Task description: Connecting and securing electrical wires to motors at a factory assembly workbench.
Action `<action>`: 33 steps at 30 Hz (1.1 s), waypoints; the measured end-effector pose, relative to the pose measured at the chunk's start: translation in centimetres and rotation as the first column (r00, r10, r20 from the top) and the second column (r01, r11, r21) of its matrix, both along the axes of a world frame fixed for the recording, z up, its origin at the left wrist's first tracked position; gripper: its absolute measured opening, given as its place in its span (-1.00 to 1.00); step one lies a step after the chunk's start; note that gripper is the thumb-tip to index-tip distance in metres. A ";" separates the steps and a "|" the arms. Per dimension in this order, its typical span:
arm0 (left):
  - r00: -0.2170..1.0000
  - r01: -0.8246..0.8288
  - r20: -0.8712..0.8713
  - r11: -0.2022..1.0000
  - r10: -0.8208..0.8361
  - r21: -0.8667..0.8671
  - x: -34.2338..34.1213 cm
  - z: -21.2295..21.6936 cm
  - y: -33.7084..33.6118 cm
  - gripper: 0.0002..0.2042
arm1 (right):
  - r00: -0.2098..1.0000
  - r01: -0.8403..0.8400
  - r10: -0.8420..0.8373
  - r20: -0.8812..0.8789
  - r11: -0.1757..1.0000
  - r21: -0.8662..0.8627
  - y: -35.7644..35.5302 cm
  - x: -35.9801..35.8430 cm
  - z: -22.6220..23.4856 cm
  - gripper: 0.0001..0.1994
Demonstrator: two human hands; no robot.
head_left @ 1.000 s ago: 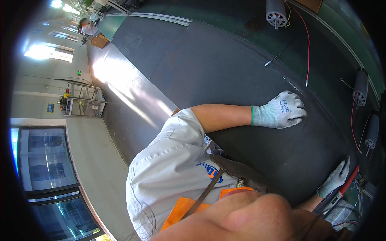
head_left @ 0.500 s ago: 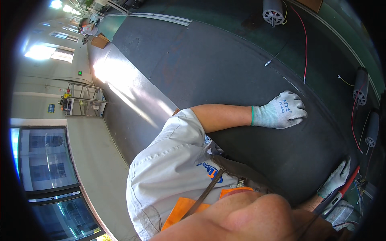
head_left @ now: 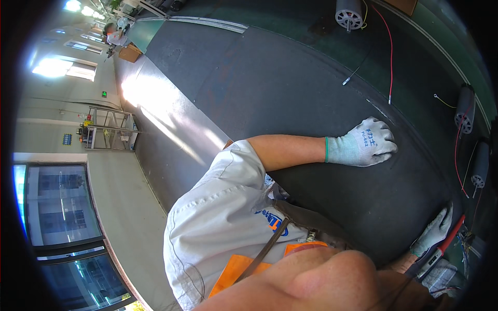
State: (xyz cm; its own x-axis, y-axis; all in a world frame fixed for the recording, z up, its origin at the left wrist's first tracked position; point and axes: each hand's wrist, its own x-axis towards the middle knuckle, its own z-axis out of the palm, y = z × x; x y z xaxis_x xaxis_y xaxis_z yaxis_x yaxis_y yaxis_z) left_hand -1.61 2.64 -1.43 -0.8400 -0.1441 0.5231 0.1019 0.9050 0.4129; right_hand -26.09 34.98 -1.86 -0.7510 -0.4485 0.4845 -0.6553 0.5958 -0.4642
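My left hand [head_left: 368, 142], in a white knitted glove with a green cuff edge, rests on the dark tabletop [head_left: 290, 93]. Its fingers curl under into a loose fist; the palm side is hidden, and nothing sticks out of it. Toward the lower right lies my right hand [head_left: 434, 230], also gloved, with its fingers stretched out. Just beside it is a long tool with a red end [head_left: 450, 234] and a grey body; I see no grip on it. Grey cylindrical motors [head_left: 465, 111] with wire leads lie beyond the hands.
Another motor [head_left: 348, 14] lies at the far side, near a red wire [head_left: 390, 57]. Bundled wires [head_left: 463, 249] sit at the right rim. Leftward are a metal shelf cart [head_left: 109, 129], a cardboard box [head_left: 129, 52] and a person [head_left: 115, 35] far off.
The motors and their wires on the far strip have shifted slightly toward the far left. Both hands stay practically where they were.
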 end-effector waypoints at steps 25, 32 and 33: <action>1.000 0.014 -0.027 1.000 -0.014 0.010 -0.2 -0.2 0.0 -0.80 | 1.000 -0.006 0.006 -0.020 1.000 0.018 0.4 -0.3 0.0 -0.67; 0.995 0.001 -0.095 1.000 -0.002 -0.013 -0.4 0.1 0.1 -0.84 | 1.000 0.000 0.000 -0.021 1.000 0.015 0.3 -0.3 0.1 -0.67; 0.997 0.002 -0.084 1.000 -0.002 -0.007 -0.4 0.2 0.1 -0.84 | 1.000 -0.007 0.008 -0.013 1.000 0.010 0.3 -0.4 0.1 -0.68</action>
